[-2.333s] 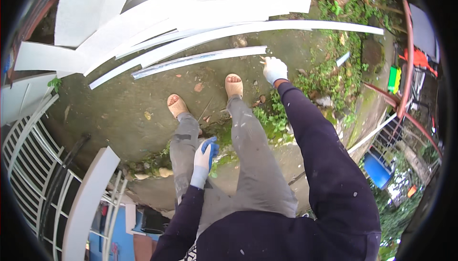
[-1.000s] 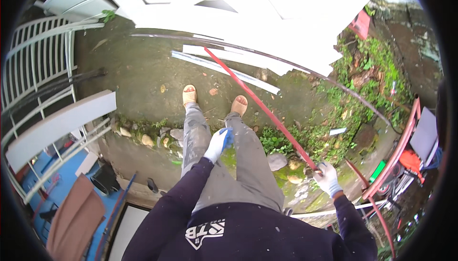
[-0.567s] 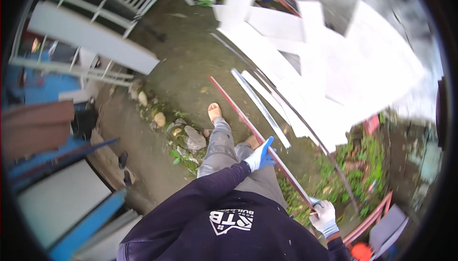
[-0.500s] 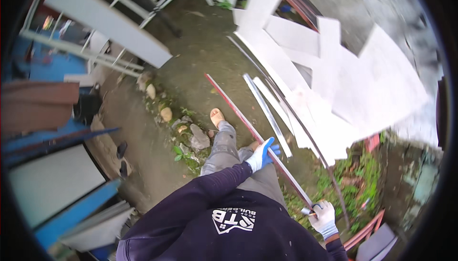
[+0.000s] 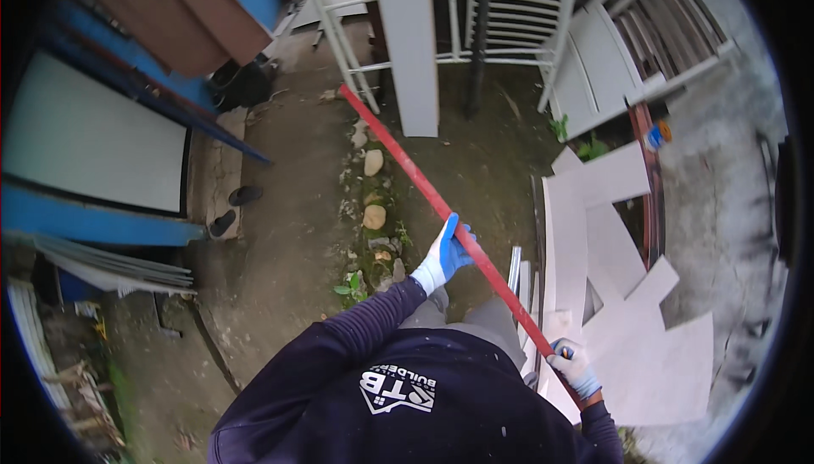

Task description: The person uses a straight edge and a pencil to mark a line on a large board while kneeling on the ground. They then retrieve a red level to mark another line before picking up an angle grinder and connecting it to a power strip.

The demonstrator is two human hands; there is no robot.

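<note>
A long, straight red bar (image 5: 407, 163) with whitish scuffs runs slantwise across in front of my body, its far end up and to the left. My left hand (image 5: 449, 254), in a white and blue work glove, is closed around the bar near its middle. Close to the bar's near end, my gloved right hand (image 5: 574, 366) grips it with bent fingers. A small dark thing shows at the right fingers, too small to name. My sleeve hides part of the bar's near end.
White board offcuts (image 5: 593, 235) lie piled at the right, with a metal strip (image 5: 515, 269) beside them. Ahead, a long white board (image 5: 409, 57) leans on a white metal frame (image 5: 500, 61). A row of stones (image 5: 374, 216) lines the ground; dark slippers (image 5: 246, 195) lie left.
My view has turned left, so the board pile sits lower at the right. The bar now shows a broad red face instead of a greyish one. Both hands still hold it.
</note>
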